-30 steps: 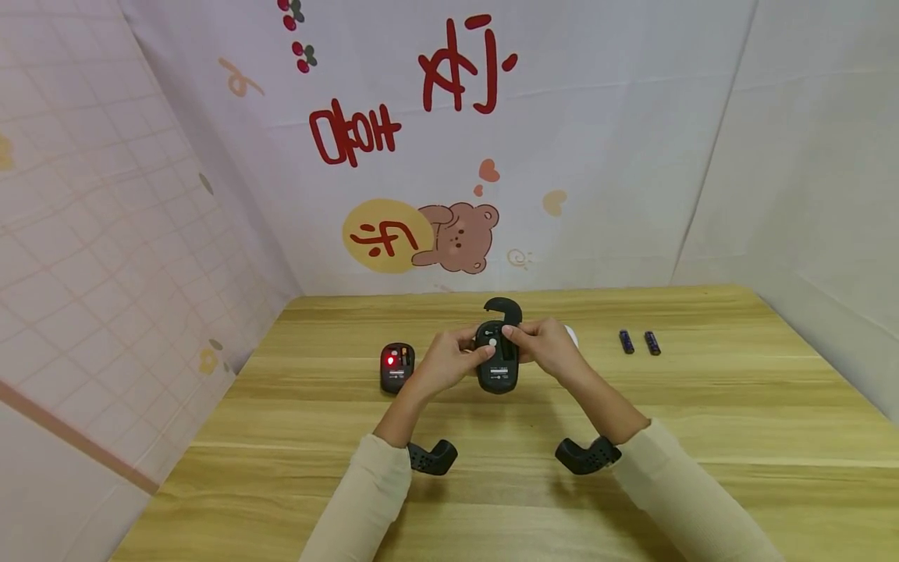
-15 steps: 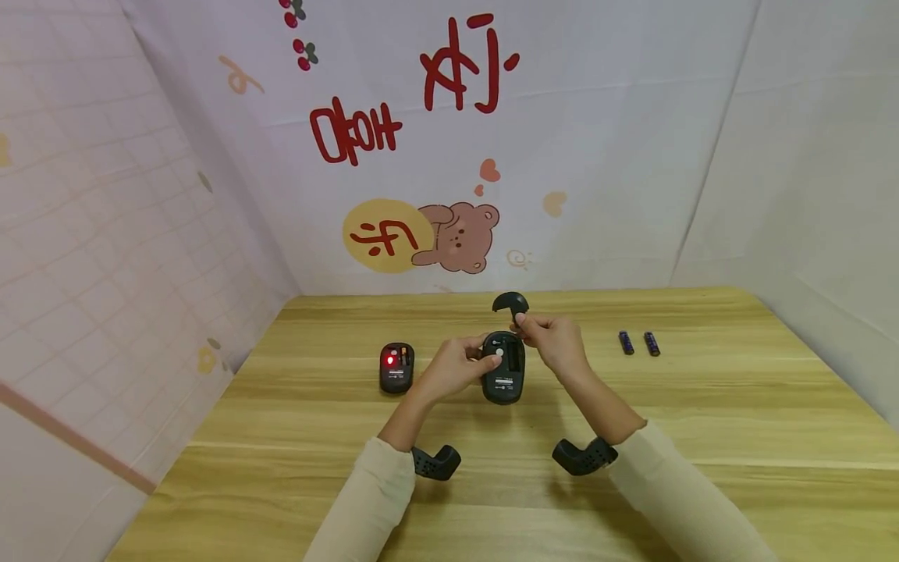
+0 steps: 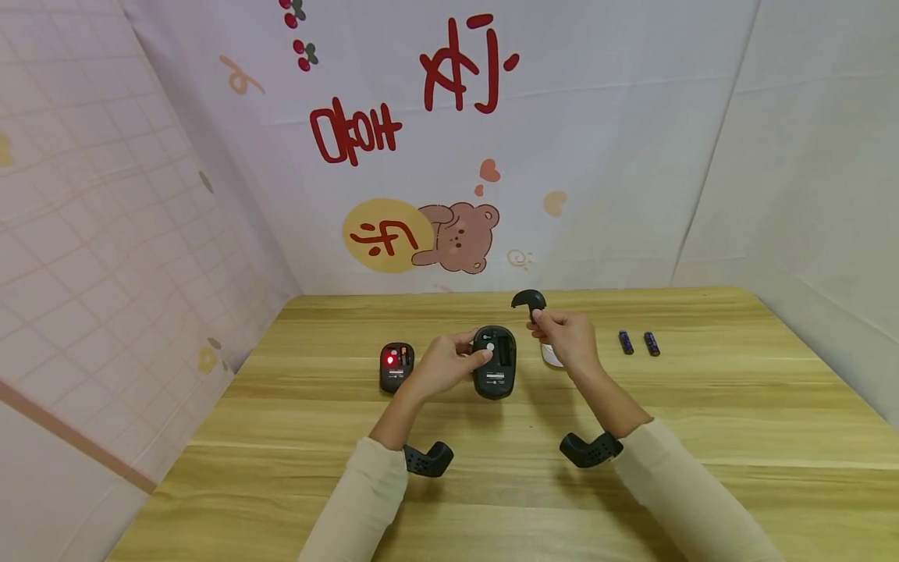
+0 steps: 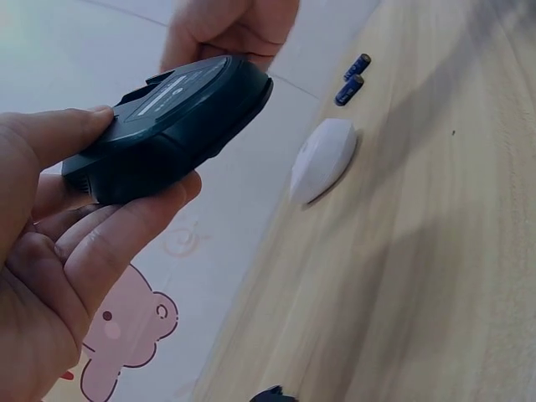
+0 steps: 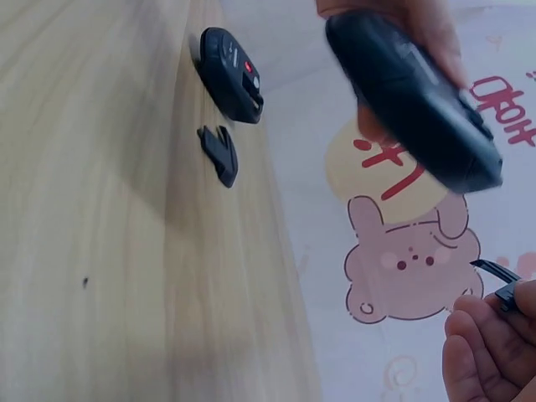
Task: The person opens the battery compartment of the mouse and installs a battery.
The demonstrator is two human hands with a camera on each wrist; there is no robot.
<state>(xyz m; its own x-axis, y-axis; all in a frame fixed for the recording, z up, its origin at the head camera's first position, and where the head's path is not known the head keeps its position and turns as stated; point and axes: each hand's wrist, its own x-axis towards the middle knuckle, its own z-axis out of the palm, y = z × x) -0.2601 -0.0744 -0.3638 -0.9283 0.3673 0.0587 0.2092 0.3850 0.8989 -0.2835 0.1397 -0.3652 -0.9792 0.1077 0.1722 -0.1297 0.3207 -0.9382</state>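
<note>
My left hand [image 3: 445,364] grips a black computer mouse [image 3: 495,378] above the table, its underside turned toward the head camera. The thumb lies across that underside, beside a dark, uncovered battery slot. Apart from the mouse, to its upper right, my right hand [image 3: 572,343] pinches a black curved battery cover [image 3: 528,298] by its narrow stem. In the right wrist view only the edge of this cover shows at the fingertips. Behind and below the right hand, a white mouse [image 4: 324,161] lies on the table, partly hidden in the head view.
Left of my hands another black mouse [image 3: 396,378] lies underside up, red light on, a battery visible in its slot. Near it rests a loose black cover [image 5: 221,157]. Two blue batteries [image 3: 626,342] lie at the right. A printed cloth wall [image 3: 604,156] stands behind the table.
The right hand has pulled the battery cover off the mouse and carried it up and right. The left hand still holds the mouse, shifted only slightly.
</note>
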